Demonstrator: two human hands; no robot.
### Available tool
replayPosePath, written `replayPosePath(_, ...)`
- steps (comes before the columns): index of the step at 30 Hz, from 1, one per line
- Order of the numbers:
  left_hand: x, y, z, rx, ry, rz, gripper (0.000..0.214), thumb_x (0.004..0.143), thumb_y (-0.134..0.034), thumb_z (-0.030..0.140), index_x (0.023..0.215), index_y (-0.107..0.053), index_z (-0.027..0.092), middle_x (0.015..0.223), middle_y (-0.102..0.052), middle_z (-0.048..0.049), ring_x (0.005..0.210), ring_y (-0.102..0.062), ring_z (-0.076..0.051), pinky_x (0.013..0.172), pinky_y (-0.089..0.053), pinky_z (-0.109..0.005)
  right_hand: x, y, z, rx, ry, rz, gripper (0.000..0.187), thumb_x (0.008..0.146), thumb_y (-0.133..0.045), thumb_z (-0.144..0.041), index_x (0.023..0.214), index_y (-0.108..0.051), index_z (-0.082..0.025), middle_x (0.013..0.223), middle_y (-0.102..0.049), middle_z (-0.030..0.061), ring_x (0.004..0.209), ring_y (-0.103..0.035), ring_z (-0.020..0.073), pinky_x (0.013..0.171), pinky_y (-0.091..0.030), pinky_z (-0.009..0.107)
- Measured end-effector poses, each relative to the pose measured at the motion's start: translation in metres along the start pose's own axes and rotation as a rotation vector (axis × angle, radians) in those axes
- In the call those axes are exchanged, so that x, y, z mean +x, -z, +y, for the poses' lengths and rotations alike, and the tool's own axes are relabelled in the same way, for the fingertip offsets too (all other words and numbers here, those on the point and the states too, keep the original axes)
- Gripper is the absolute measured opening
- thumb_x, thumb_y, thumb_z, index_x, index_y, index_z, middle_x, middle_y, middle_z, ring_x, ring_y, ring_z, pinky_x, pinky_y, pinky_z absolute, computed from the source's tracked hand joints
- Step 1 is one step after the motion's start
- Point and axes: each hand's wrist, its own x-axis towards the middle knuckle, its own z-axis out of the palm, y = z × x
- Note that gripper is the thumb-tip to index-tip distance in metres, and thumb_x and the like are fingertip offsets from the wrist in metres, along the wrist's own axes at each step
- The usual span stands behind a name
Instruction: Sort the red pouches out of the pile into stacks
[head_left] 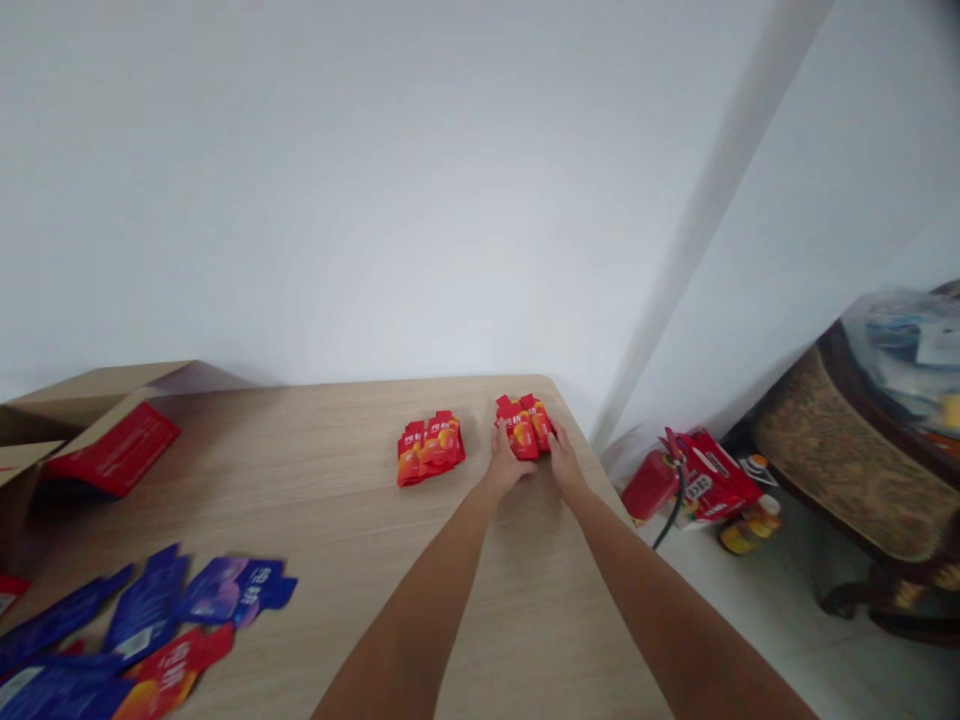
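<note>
Near the table's far right corner lies a small pile of flat red pouches printed with orange fruit and white characters. My left hand grips the pile's left and near side, its fingers curled against the pouches. On the right edge of the same pile, my right hand presses in with its fingers, so the pouches sit between both hands. A second pile of matching red pouches rests a little to the left, apart from my hands.
Blue pouches and a red-orange pouch lie scattered at the table's near left. An open cardboard box with a red packet stands behind them. Past the table's right edge are a fire extinguisher and a chair.
</note>
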Motion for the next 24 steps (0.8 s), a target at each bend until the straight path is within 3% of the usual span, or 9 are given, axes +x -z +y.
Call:
replayPosePath(3,0.001,0.001,-0.005,0.012,-0.030,-0.024,0.117,0.044,-0.070,0.002,0.145,-0.012,0.016,0.155,-0.003,-0.0133,0.142,-0.005,-0.029,0.116,-0.012,-0.036,-0.003,-0.001,-0.001,-0.029,0.026,-0.007,0.062,0.084,-0.035,-0.052,0.134,-0.043,-0.015,0.144,-0.040,0.0113,0.132,-0.036,0.0193,0.112,-0.023,0.041)
replayPosePath(10,0.017,-0.002,-0.010,-0.076,-0.116,-0.011,0.092,0.063,-0.066,0.015,0.144,-0.021,0.020,0.153,-0.019,-0.0082,0.142,-0.011,-0.025,0.117,-0.009,-0.039,-0.006,-0.003,-0.003,-0.128,0.077,-0.011,0.056,0.085,-0.035,-0.048,0.130,-0.047,-0.016,0.140,-0.045,0.0119,0.130,-0.040,0.0203,0.111,-0.025,0.042)
replayPosePath(16,0.018,0.003,-0.011,0.023,-0.126,0.013,0.093,0.060,-0.073,0.023,0.141,-0.028,0.017,0.153,-0.018,-0.0117,0.141,-0.015,-0.028,0.116,-0.012,-0.039,-0.015,-0.005,-0.001,-0.219,0.109,0.051,0.050,0.085,-0.036,-0.041,0.125,-0.047,-0.013,0.128,-0.053,0.0165,0.119,-0.048,0.0238,0.104,-0.032,0.044)
replayPosePath(24,0.015,0.001,-0.021,0.162,-0.204,0.105,0.074,0.072,-0.064,0.028,0.138,-0.033,0.016,0.147,-0.033,-0.0134,0.138,-0.023,-0.028,0.115,-0.015,-0.041,-0.023,-0.010,0.004,-0.326,0.221,0.092,0.048,0.086,-0.035,-0.036,0.126,-0.046,-0.011,0.132,-0.048,0.0180,0.125,-0.040,0.0249,0.108,-0.026,0.048)
